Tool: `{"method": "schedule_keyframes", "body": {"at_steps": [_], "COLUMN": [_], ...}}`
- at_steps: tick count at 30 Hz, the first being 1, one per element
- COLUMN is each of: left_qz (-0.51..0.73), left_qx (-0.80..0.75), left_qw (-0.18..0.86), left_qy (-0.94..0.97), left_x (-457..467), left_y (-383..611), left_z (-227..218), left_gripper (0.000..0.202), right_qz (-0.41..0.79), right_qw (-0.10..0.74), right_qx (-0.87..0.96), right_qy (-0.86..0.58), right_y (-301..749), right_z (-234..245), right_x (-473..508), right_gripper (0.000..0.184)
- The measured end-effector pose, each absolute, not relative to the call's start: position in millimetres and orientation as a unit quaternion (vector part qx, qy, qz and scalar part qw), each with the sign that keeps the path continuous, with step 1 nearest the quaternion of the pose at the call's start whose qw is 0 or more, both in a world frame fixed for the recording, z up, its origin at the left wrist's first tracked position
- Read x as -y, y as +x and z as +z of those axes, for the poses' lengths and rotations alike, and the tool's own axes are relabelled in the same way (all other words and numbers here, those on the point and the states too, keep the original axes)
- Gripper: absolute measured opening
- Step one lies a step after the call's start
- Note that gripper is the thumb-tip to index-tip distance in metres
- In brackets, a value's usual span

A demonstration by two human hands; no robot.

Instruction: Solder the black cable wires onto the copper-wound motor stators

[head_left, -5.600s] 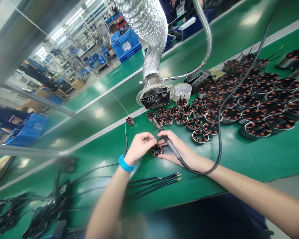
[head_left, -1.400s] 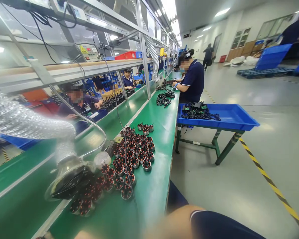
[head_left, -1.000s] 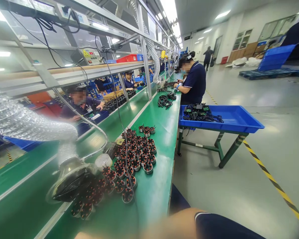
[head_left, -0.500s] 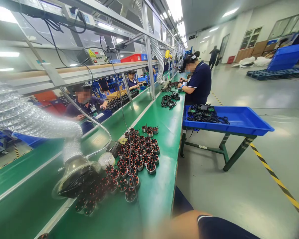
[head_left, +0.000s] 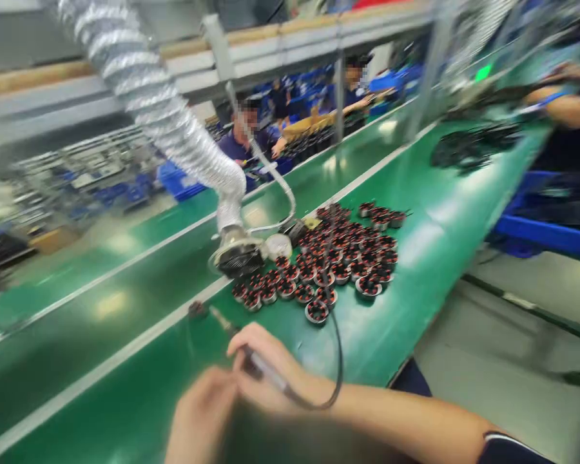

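Observation:
My right hand is closed round a soldering iron low in the view, with the tip pointing up and left over the green bench. The iron's black cable loops off to the right of the hand. Just left of it and touching it is my left hand, badly blurred, so its fingers cannot be read. A lone small stator lies beyond the iron's tip. Several copper-wound stators are clustered further back on the bench.
A silver flexible duct ends in a fan hood behind the stators, beside a white round pot. A black cable bundle lies further along. A blue tray stands right of the bench. Other people work across the line.
The view has swung down and left from the hall to the bench. Both hands and the soldering iron have come into sight, and the picture is smeared by motion.

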State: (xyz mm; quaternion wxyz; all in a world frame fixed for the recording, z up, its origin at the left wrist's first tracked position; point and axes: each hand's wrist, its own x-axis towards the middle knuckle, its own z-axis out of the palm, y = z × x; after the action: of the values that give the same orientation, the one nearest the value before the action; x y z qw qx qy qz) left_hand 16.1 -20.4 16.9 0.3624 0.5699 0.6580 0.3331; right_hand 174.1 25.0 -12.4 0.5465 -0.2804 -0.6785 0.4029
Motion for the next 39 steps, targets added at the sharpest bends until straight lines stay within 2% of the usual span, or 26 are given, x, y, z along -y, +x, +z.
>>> {"method": "schedule_keyframes", "body": {"at_steps": [4, 7, 12, 14, 19, 24, 30, 39], "left_qz": [0.348, 0.38, 0.413, 0.434, 0.481, 0.489, 0.483, 0.492], "left_qx": [-0.621, -0.602, -0.586, -0.592, -0.609, -0.627, -0.639, -0.634], "left_qw": [0.401, 0.431, 0.532, 0.52, 0.465, 0.454, 0.442, 0.436], "left_qy": [0.577, 0.555, 0.45, 0.436, 0.425, 0.403, 0.404, 0.408], "left_x": [12.2, 10.5, 12.0, 11.8, 8.5, 5.8, 5.3, 5.3], "left_y": [5.0, 3.8, 14.6, 18.4, 21.1, 20.3, 20.5, 20.2], "left_z": [9.8, 3.9, -3.9, -6.8, -14.3, -18.7, -20.6, -23.8], "left_gripper": [0.029, 0.024, 0.031, 0.03, 0.022, 0.018, 0.016, 0.017], "right_qz": [0.416, 0.361, 0.247, 0.255, 0.265, 0.268, 0.254, 0.244], "right_qw": [0.547, 0.525, 0.459, 0.461, 0.536, 0.539, 0.57, 0.544], "right_qx": [0.673, 0.724, 0.821, 0.811, 0.748, 0.703, 0.711, 0.747], "right_qy": [-0.273, -0.263, -0.234, -0.255, -0.288, -0.379, -0.325, -0.293], "right_y": [176.7, 177.4, 184.4, 187.6, 196.4, 209.6, 214.8, 206.9], "right_z": [-12.9, -21.1, -36.5, -36.4, -25.7, -27.1, -30.6, -18.6], "right_x": [-22.7, -25.4, -23.5, -25.0, -33.1, -30.9, -27.1, -29.4], "right_gripper": [0.029, 0.024, 0.038, 0.033, 0.021, 0.014, 0.016, 0.016]}}
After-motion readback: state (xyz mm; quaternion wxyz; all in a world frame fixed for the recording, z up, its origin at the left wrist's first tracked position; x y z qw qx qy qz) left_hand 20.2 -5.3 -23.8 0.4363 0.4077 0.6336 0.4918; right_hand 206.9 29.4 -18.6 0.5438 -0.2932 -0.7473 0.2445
